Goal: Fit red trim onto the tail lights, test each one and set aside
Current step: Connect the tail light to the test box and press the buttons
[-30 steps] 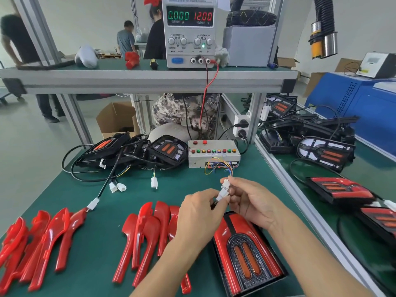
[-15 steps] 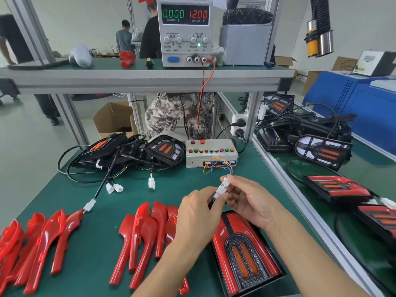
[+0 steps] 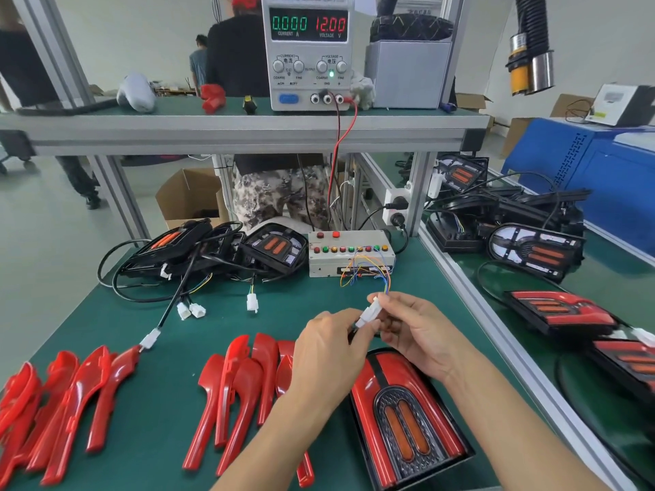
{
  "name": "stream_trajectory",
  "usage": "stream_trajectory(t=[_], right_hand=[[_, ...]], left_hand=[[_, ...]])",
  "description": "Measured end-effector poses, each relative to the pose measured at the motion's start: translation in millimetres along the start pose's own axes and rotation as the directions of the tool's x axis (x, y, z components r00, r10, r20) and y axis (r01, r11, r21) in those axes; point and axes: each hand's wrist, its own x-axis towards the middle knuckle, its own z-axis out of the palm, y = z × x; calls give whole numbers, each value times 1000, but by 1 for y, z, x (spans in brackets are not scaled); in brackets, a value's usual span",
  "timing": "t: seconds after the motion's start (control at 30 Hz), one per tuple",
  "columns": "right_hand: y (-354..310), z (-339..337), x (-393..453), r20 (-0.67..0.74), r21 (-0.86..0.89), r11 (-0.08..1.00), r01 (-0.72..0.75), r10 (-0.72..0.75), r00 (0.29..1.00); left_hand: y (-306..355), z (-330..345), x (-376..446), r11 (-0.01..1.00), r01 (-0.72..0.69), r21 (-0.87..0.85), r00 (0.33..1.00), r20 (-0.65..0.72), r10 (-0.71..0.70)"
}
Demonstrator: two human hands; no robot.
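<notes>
Item 1: tail light, red trim fitted, lay nearest on the green bench, beside loose red trim pieces. Item 2: left hand and right hand each pinched half of a white connector above it; halves likely want square alignment, straight push. Item 3: tester box beyond. Free bench lay between; aluminium rail bounded the right. Supply read 0.000 A, 12.00 V.

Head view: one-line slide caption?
Both hands, left hand and right hand, pinch mating white plastic connectors above red-trimmed black tail light; bench power supply reads 12.00 V.
</notes>
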Motion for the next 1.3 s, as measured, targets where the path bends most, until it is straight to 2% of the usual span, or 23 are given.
stream_trajectory(t=[0.2,0.47,0.6,0.77,0.97,1.3], right_hand=[[-1,-3,1,-11,-32,999,21,-22,1000],[3,-4,1,-13,-32,999,26,-26,1000],[5,-6,1,4,24,1000,-15,15,1000],[7,1,2,-34,-52,997,52,-54,998],[7,1,1,-29,-5,999,41,-41,999],[10,3,1,-65,-60,992,115,-118,991]], left_hand=[[0,1,1,991,-1,131,1000,7,0],[1,3,0,985,-5,170,1000,-1,6],[0,3,0,991,-6,136,1000,-6,7],[-1,4,1,985,4,174,1000,-24,1],[0,3,1,987,-6,163,999,-39,12],[1,12,7,979,-7,204,1000,-5,8]])
